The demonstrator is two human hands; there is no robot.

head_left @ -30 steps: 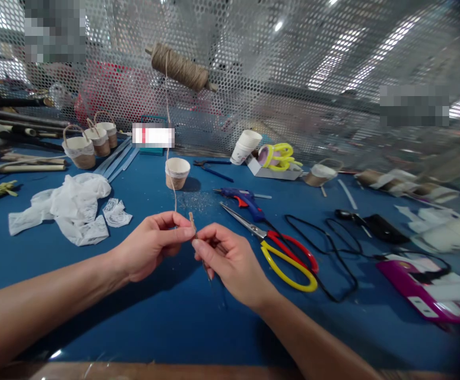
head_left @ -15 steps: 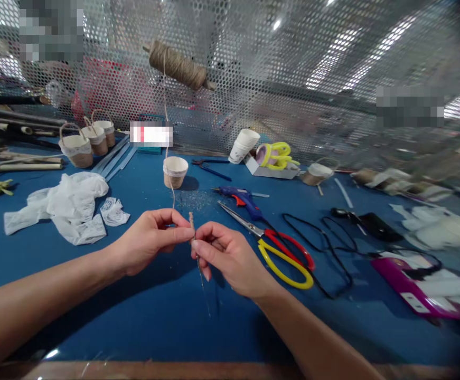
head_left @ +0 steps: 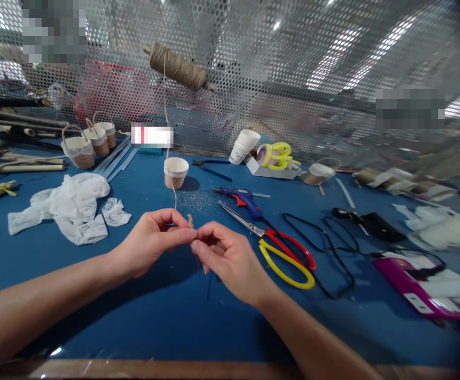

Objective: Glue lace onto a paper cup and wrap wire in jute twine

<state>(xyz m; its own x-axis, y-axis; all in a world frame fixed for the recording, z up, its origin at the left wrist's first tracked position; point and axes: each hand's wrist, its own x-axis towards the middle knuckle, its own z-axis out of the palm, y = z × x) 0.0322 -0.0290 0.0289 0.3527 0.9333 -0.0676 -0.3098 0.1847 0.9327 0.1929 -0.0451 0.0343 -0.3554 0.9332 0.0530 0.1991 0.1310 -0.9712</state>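
Observation:
My left hand and my right hand meet above the blue tabletop, thumbs and fingertips pinched around a thin twine-wrapped strand. Its brown upper tip sticks up between them. Below the right fingers only a fine dark end shows; the fingers hide the middle. A line of twine runs from the spool on the mesh, past a small paper cup with twine wrapping and a white lace rim, down to my left fingers. Large scissors with red and yellow handles lie right of my right hand.
A blue glue gun lies behind the scissors, its black cord looping right to a purple power strip. White lace is heaped left. Handled cups, blue pliers and stacked white cups stand farther back.
My fingertips have drawn closer together, and my right hand has turned slightly over the strand. Less of the strand shows now, above and below. The view has shifted a little.

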